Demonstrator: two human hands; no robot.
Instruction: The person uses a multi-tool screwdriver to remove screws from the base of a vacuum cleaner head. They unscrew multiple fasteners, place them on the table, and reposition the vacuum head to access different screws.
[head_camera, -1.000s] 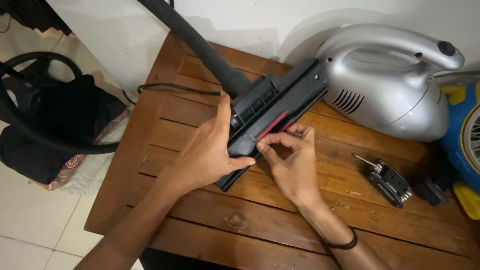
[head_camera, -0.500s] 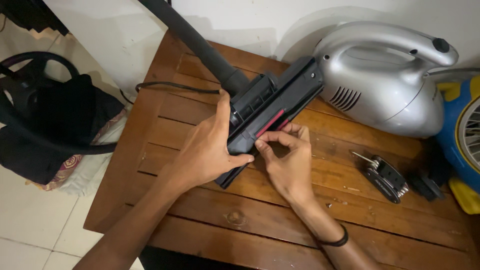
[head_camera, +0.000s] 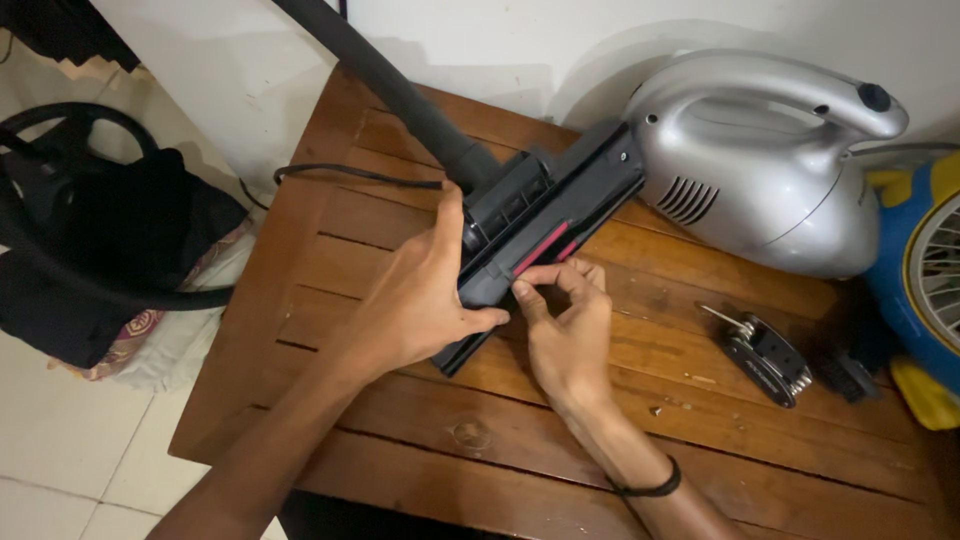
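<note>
A slatted brown wooden table (head_camera: 700, 420) is set against a white wall (head_camera: 520, 40), with pale floor tiles seen at the left. On the table, a black vacuum floor nozzle (head_camera: 545, 225) is laid slantwise, its underside turned up, with a red strip (head_camera: 540, 247) running along its length. A black tube (head_camera: 390, 85) is joined to the nozzle and runs off toward 11 o'clock.

The nozzle is held by the left hand (head_camera: 420, 300), which is placed at its 8 o'clock end; the fingers are wrapped over the near edge and the thumb is pressed against the lower lip. The right hand (head_camera: 570, 325) is positioned just at 5 o'clock of the nozzle's middle, its thumb and forefinger pinched narrowly against the edge beside the red strip. Whether anything small is gripped between those fingertips cannot be told. A dark band (head_camera: 650, 487) is worn on the right wrist.

At 2 o'clock from the hands, a silver handheld vacuum body (head_camera: 760, 160) is rested on its side, touching the nozzle's far end. At 3 o'clock, a folding multi-tool (head_camera: 765, 355) is laid well apart from the hands. A blue and yellow fan (head_camera: 925, 290) is seen at the right edge. At 9 o'clock, on the floor, a black bag (head_camera: 100, 240) is ringed by a black hose (head_camera: 60, 270).
</note>
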